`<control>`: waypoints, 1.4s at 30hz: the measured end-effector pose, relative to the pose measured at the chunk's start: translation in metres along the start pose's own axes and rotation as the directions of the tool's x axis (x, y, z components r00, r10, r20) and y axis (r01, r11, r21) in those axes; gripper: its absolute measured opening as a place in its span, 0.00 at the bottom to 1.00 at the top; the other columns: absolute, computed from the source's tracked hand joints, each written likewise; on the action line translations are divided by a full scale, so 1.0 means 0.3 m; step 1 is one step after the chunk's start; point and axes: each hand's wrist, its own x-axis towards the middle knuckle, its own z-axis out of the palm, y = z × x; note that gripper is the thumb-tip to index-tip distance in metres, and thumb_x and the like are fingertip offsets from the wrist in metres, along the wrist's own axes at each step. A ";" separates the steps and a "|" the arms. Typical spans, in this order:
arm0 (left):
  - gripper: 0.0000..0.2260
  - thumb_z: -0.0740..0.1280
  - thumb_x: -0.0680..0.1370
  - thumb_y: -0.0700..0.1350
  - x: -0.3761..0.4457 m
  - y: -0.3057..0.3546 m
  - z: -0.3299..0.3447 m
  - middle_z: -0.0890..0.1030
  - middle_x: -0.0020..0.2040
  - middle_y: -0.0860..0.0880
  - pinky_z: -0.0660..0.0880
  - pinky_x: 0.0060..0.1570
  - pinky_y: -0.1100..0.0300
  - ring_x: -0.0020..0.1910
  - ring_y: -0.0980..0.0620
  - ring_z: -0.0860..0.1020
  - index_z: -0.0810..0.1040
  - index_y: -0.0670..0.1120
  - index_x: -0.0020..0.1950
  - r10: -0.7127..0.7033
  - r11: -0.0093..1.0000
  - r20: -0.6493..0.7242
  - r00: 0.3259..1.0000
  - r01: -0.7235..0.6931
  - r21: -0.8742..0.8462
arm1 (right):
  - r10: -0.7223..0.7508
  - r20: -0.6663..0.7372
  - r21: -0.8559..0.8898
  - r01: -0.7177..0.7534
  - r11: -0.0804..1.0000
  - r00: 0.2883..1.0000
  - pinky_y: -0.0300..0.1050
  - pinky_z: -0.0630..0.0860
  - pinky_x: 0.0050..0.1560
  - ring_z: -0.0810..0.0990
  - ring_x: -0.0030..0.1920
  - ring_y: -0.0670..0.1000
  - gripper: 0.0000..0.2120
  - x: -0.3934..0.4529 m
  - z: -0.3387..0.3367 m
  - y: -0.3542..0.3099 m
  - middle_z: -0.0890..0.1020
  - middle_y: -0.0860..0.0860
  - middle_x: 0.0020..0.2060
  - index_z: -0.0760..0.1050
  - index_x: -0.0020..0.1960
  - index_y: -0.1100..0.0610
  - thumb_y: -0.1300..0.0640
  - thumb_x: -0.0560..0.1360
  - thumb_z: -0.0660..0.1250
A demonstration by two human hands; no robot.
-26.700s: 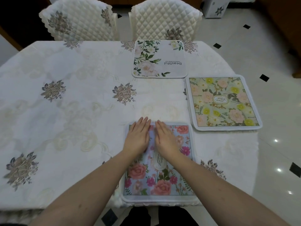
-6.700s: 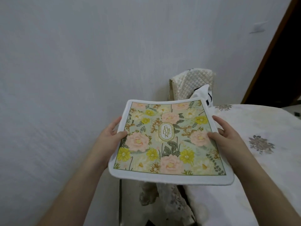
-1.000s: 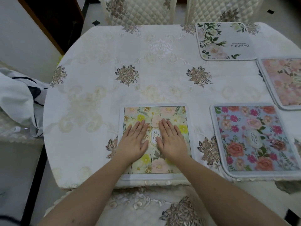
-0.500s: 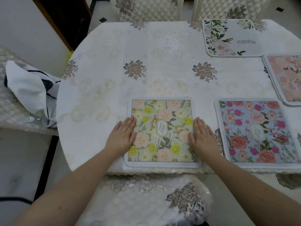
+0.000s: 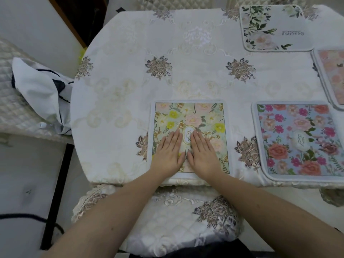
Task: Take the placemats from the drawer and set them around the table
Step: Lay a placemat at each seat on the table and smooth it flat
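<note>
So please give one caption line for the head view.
Both hands, left and right, press the yellow floral placemat flat on the table.

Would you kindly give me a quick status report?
Left hand and right hand flat, side by side, on the yellow-green floral placemat. Mat lies at near table edge. Nothing obstructing.

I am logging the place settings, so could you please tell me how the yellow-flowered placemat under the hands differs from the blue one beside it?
The yellow-flowered placemat has a pale green ground with yellow and peach blooms; the blue placemat has a blue ground with pink and red roses. The left hand and right hand lie flat on the yellow-flowered one; the blue one lies untouched. Both lie flat near the table's near edge, with white borders and an oval label.
</note>
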 end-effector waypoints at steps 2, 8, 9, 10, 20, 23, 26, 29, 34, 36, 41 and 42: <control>0.31 0.44 0.83 0.60 -0.006 -0.010 0.005 0.43 0.82 0.48 0.39 0.78 0.51 0.80 0.52 0.41 0.43 0.45 0.82 0.028 0.999 0.002 1.000 -0.028 0.021 | -0.019 0.014 -0.042 0.020 0.999 1.000 0.52 0.47 0.79 0.47 0.80 0.53 0.32 -0.002 -0.002 0.009 0.50 0.55 0.79 0.49 0.80 0.61 0.43 0.82 0.45; 0.36 0.46 0.81 0.64 -0.015 -0.047 -0.008 0.43 0.82 0.47 0.43 0.78 0.48 0.80 0.50 0.40 0.43 0.44 0.82 0.133 0.986 0.042 0.990 -0.136 0.095 | -0.202 0.108 -0.100 0.213 0.972 0.973 0.56 0.53 0.77 0.50 0.80 0.53 0.36 -0.018 -0.026 0.082 0.54 0.56 0.79 0.53 0.79 0.61 0.38 0.81 0.49; 0.37 0.47 0.81 0.65 -0.019 -0.056 -0.011 0.43 0.82 0.46 0.42 0.78 0.47 0.80 0.49 0.40 0.43 0.44 0.82 0.165 0.980 0.060 0.985 -0.170 0.108 | -0.227 0.128 -0.101 0.240 0.965 0.965 0.56 0.52 0.77 0.49 0.80 0.53 0.38 -0.022 -0.030 0.094 0.53 0.55 0.80 0.52 0.80 0.61 0.36 0.80 0.49; 0.39 0.48 0.80 0.67 -0.024 -0.069 -0.014 0.43 0.82 0.46 0.43 0.78 0.46 0.81 0.48 0.40 0.43 0.44 0.82 0.203 0.970 0.078 0.976 -0.211 0.122 | -0.251 0.144 -0.100 0.267 0.959 0.957 0.56 0.52 0.78 0.48 0.80 0.52 0.39 -0.027 -0.034 0.106 0.53 0.55 0.80 0.51 0.80 0.60 0.34 0.80 0.49; 0.43 0.52 0.77 0.72 -0.073 -0.223 -0.069 0.49 0.82 0.46 0.44 0.78 0.48 0.81 0.48 0.47 0.48 0.45 0.82 0.413 0.876 0.184 0.892 -0.445 0.187 | -0.371 0.239 -0.136 0.410 0.902 0.897 0.57 0.48 0.78 0.50 0.80 0.52 0.42 -0.085 -0.072 0.243 0.52 0.51 0.80 0.49 0.81 0.51 0.27 0.76 0.48; 0.43 0.51 0.78 0.72 -0.092 -0.258 -0.074 0.46 0.82 0.46 0.42 0.78 0.50 0.81 0.49 0.44 0.45 0.45 0.82 0.390 0.889 0.200 0.899 -0.424 0.171 | -0.326 0.225 -0.127 0.360 0.924 0.918 0.51 0.45 0.78 0.47 0.80 0.52 0.40 -0.126 -0.084 0.311 0.49 0.51 0.80 0.44 0.81 0.50 0.29 0.78 0.48; 0.43 0.50 0.78 0.72 -0.120 -0.315 -0.083 0.41 0.82 0.48 0.39 0.78 0.52 0.80 0.51 0.39 0.39 0.47 0.81 0.327 0.922 0.195 0.925 -0.358 0.150 | -0.225 0.193 -0.106 0.248 0.963 0.955 0.50 0.46 0.78 0.42 0.80 0.49 0.37 -0.169 -0.087 0.364 0.44 0.50 0.80 0.40 0.81 0.50 0.31 0.79 0.44; 0.42 0.48 0.78 0.73 -0.147 -0.373 -0.107 0.36 0.81 0.50 0.38 0.78 0.54 0.79 0.54 0.36 0.35 0.49 0.80 0.266 0.940 0.219 0.939 -0.303 0.157 | -0.091 0.165 -0.094 0.107 0.990 0.982 0.50 0.48 0.79 0.41 0.79 0.47 0.36 -0.198 -0.088 0.384 0.43 0.49 0.80 0.41 0.80 0.52 0.33 0.80 0.41; 0.38 0.50 0.80 0.68 -0.153 -0.363 -0.142 0.34 0.79 0.54 0.40 0.78 0.56 0.79 0.54 0.37 0.33 0.51 0.79 0.164 0.963 0.263 0.951 -0.211 0.165 | 0.027 0.166 -0.062 -0.017 0.998 0.986 0.48 0.45 0.78 0.43 0.79 0.47 0.34 -0.202 -0.085 0.347 0.45 0.48 0.80 0.43 0.81 0.53 0.39 0.81 0.50; 0.36 0.53 0.82 0.63 -0.141 -0.323 -0.154 0.35 0.78 0.53 0.45 0.79 0.55 0.80 0.51 0.41 0.38 0.48 0.80 0.091 0.978 0.307 0.947 -0.144 0.153 | 0.057 0.193 -0.060 -0.046 0.997 0.980 0.52 0.50 0.77 0.47 0.80 0.49 0.33 -0.189 -0.106 0.327 0.48 0.50 0.80 0.46 0.81 0.54 0.42 0.82 0.53; 0.32 0.54 0.83 0.61 -0.125 -0.172 -0.231 0.52 0.82 0.47 0.64 0.72 0.47 0.78 0.44 0.59 0.52 0.46 0.81 -0.082 0.966 0.363 0.928 -0.016 0.259 | 0.131 0.246 -0.116 -0.105 0.988 0.960 0.53 0.51 0.76 0.57 0.78 0.52 0.29 -0.179 -0.206 0.267 0.59 0.53 0.79 0.58 0.78 0.54 0.42 0.82 0.53; 0.31 0.53 0.82 0.61 -0.122 -0.140 -0.247 0.57 0.81 0.46 0.67 0.69 0.45 0.76 0.43 0.63 0.54 0.46 0.81 -0.084 0.962 0.345 0.935 -0.015 0.273 | 0.157 0.252 -0.122 -0.130 0.984 0.955 0.53 0.50 0.77 0.57 0.78 0.52 0.29 -0.185 -0.227 0.252 0.59 0.53 0.79 0.58 0.78 0.54 0.41 0.82 0.52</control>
